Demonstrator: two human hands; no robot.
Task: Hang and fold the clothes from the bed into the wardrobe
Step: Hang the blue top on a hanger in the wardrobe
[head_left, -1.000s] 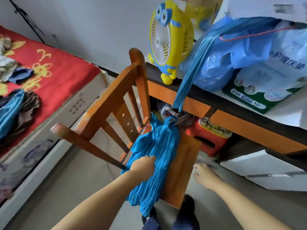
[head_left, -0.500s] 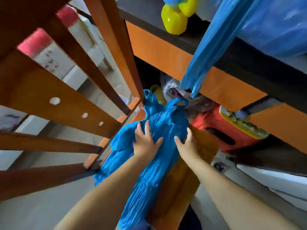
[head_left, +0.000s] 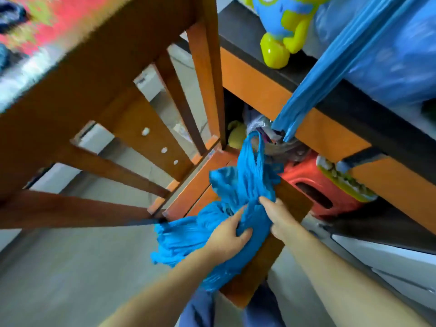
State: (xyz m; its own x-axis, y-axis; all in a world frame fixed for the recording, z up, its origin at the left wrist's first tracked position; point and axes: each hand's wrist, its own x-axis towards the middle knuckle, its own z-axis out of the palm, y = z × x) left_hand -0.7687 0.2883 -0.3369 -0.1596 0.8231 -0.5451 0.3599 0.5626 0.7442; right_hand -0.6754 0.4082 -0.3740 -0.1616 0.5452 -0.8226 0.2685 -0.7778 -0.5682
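Bed [head_left: 59, 22], far left: blurred, cut off by the frame. Blue garment [head_left: 238, 204], centre: crumpled on the wooden chair [head_left: 290, 206] seat; left hand [head_left: 227, 234] grip clamped on its bunched folds. Right hand [head_left: 280, 220]: pinches the cloth, fingertips buried; desk surface [head_left: 349, 102] above, fan cropped.

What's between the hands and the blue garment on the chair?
Nothing visible. Both the left hand and right hand already grip the blue garment bunched on the chair seat.

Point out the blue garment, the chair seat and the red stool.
blue garment [head_left: 245, 185], head view, bunched upper part.
chair seat [head_left: 292, 204], head view, bare right corner.
red stool [head_left: 316, 185], head view, top side.
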